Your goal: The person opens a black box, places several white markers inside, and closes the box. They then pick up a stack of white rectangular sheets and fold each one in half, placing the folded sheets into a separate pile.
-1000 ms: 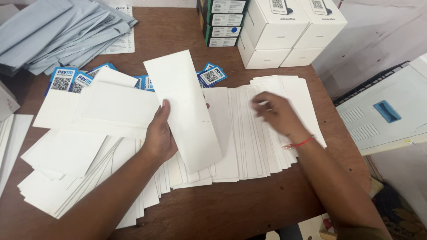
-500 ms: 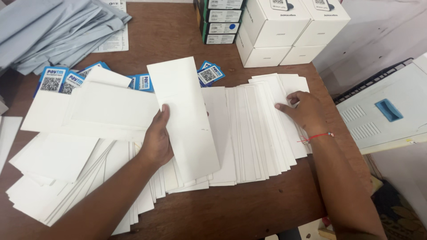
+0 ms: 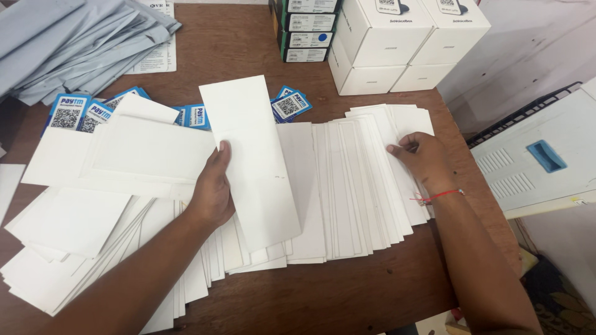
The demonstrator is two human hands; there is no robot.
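Observation:
My left hand [image 3: 212, 189] holds a long white envelope [image 3: 251, 155] by its left edge, lifted a little over the spread of white envelopes [image 3: 347, 186] that fans across the brown table [image 3: 347, 291]. My right hand [image 3: 422, 158], with a red thread at the wrist, rests fingertips down on the right end of that fan, pinching at the edge of an envelope there. More white envelopes [image 3: 93, 217] lie in a loose pile under and left of my left forearm.
Blue square stickers with printed codes [image 3: 81, 111] peek out behind the envelopes. A heap of grey sleeves [image 3: 68, 43] lies at the back left. White boxes [image 3: 397, 43] and dark stacked boxes [image 3: 307, 31] stand at the back. A white machine [image 3: 546, 155] sits right of the table.
My right hand has slid from the middle of the fan to its right end. My left hand keeps the same envelope, nearly still.

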